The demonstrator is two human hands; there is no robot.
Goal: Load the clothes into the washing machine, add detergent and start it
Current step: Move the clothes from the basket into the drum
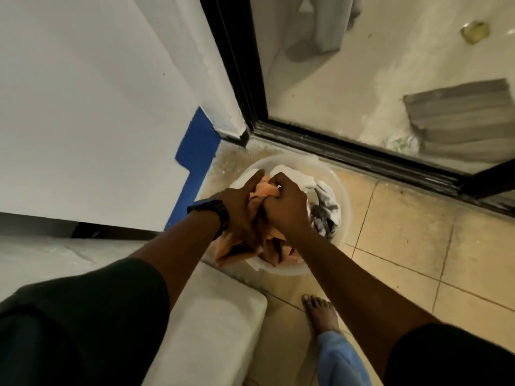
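White wall, beige tiled floor, black-framed glass door

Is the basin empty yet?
No. The basin still holds grey-white clothes, and both hands grip an orange garment over it.

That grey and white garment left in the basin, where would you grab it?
Probably at its bunched upper folds, reaching down from above on the basin's right side. It lies crumpled against that wall, uncovered, while both hands and the orange cloth fill the left and middle.
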